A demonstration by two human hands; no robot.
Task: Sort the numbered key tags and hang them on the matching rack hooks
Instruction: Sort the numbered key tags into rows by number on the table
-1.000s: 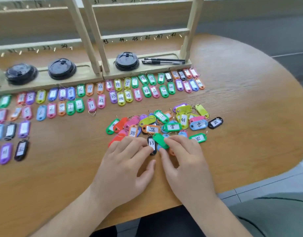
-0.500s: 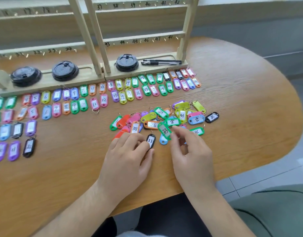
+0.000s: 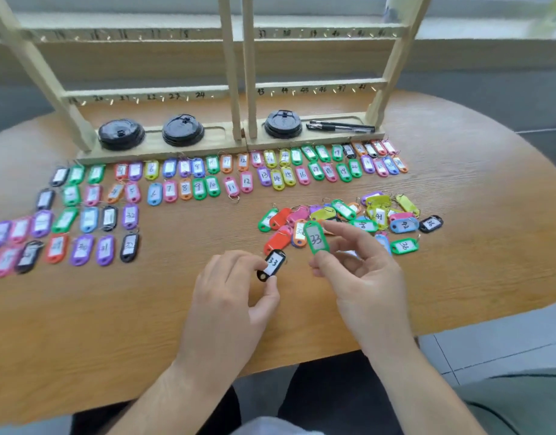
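My left hand point(image 3: 229, 287) pinches a black key tag marked 33 point(image 3: 272, 264) between thumb and fingertips, just above the table. My right hand point(image 3: 358, 271) holds a green key tag marked 33 point(image 3: 315, 238) upright by its lower end. Behind both hands lies an unsorted heap of coloured tags point(image 3: 349, 219). Sorted tags lie in two rows point(image 3: 270, 171) along the foot of the wooden rack point(image 3: 236, 73), and more sit in a block at the left point(image 3: 82, 227). The rack's numbered bars carry small hooks, with no tags hanging on them.
Three stacks of black cup lids point(image 3: 182, 130) and two black pens point(image 3: 339, 127) rest on the rack's base. The round wooden table point(image 3: 458, 277) curves away at the right, with tiled floor beyond. A window sill runs behind the rack.
My right hand has lifted the green tag out of the heap and turned it so its number shows. My left hand has picked the black 33 tag up off the table.
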